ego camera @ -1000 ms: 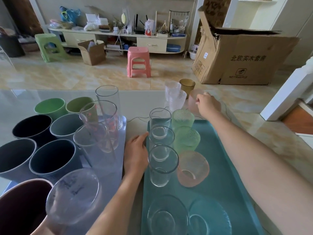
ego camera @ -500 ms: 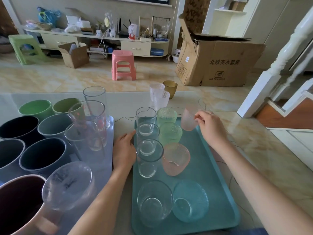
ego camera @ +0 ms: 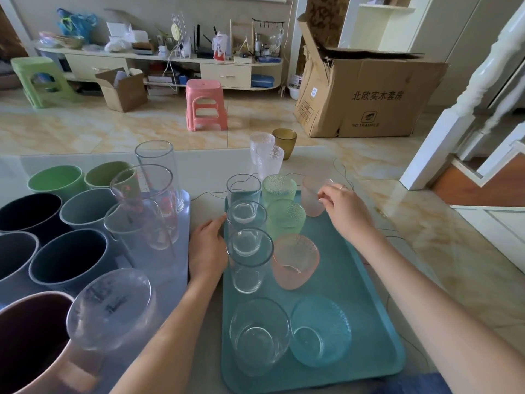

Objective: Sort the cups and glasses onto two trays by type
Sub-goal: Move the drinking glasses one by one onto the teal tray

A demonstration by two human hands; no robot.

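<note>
My right hand [ego camera: 345, 210] pinches a frosted pink glass [ego camera: 312, 199] upright at the far end of my teal tray [ego camera: 355, 302].

maroon cup [ego camera: 31, 339] cut off by edge, shelf clutter [ego camera: 199, 44] indistinct

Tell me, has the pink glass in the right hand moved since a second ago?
Yes. The pink glass came from the table beside the amber cup toward the teal tray.

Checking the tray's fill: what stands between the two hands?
Head view: three clear glasses and two green ones, between left hand and right hand.
</note>
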